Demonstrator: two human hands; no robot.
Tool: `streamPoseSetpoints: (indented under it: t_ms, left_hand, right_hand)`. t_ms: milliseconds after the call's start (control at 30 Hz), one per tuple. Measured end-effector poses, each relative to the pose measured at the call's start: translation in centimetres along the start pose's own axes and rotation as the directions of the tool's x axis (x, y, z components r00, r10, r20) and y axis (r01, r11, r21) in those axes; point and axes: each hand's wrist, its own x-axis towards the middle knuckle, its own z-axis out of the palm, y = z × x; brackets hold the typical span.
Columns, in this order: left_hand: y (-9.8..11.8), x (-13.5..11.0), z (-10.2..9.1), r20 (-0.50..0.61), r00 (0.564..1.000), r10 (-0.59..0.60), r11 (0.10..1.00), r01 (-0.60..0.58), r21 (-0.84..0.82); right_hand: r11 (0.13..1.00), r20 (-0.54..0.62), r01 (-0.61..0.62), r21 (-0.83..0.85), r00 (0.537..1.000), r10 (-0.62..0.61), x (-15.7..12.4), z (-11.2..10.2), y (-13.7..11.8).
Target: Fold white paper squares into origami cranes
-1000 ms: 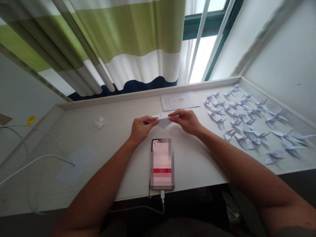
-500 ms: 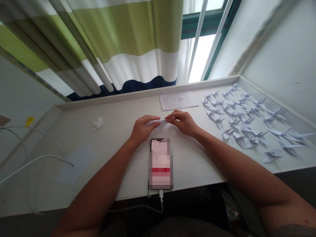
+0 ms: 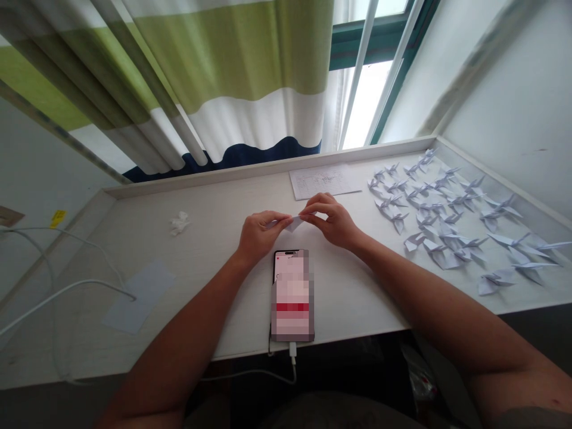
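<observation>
Between my hands is a small folded piece of white paper [image 3: 294, 224], held just above the desk. My left hand [image 3: 263, 231] pinches its left side between thumb and fingers. At the paper's right edge, the thumb and index finger of my right hand [image 3: 329, 218] close on it. My fingers cover much of the paper, so its full shape is hidden. Right below the hands lies a phone [image 3: 292, 298] with a lit, blurred screen.
Several folded paper cranes [image 3: 442, 208] spread over the right of the white desk [image 3: 214, 208]. A printed sheet [image 3: 326, 182] lies behind my hands. At left are crumpled paper [image 3: 179, 223], a flat paper sheet [image 3: 139, 295] and white cables [image 3: 67, 289]. A charging cable [image 3: 293, 351] joins the phone.
The fingers of my right hand have lifted and arched slightly above the paper. Both hands keep their pinch on it, and the view has shifted a little.
</observation>
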Motion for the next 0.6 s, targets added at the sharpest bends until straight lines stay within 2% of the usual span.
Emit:
streamPoseSetpoints:
  t_ms: [100, 200, 300, 400, 600]
  left_hand:
    - [0.45, -0.01, -0.03, 0.0, 0.999, -0.05, 0.998, 0.05, -0.039]
    - [0.42, 0.13, 0.03, 0.004, 0.994, -0.105, 0.985, 0.105, -0.134]
    - [0.03, 0.27, 0.25, 0.034, 0.982, -0.183, 0.944, 0.185, -0.274]
    - [-0.32, 0.31, 0.45, 0.084, 0.968, -0.238, 0.897, 0.252, -0.364]
    - [-0.48, 0.35, 0.05, 0.15, 0.959, -0.24, 0.906, 0.277, -0.319]
  right_hand:
    - [0.999, 0.002, -0.026, 0.024, 1.0, 0.026, 0.03, -0.12, -0.56]
    - [0.986, -0.054, -0.11, 0.121, 0.992, 0.117, -0.02, -0.13, -0.89]
    - [0.939, -0.052, -0.205, 0.276, 0.973, 0.227, -0.03, 0.06, -0.8]
    - [0.882, -0.026, -0.25, 0.4, 0.959, 0.283, 0.02, 0.35, -0.53]
    - [0.834, -0.007, -0.3, 0.463, 0.94, 0.341, 0.03, 0.39, -0.45]
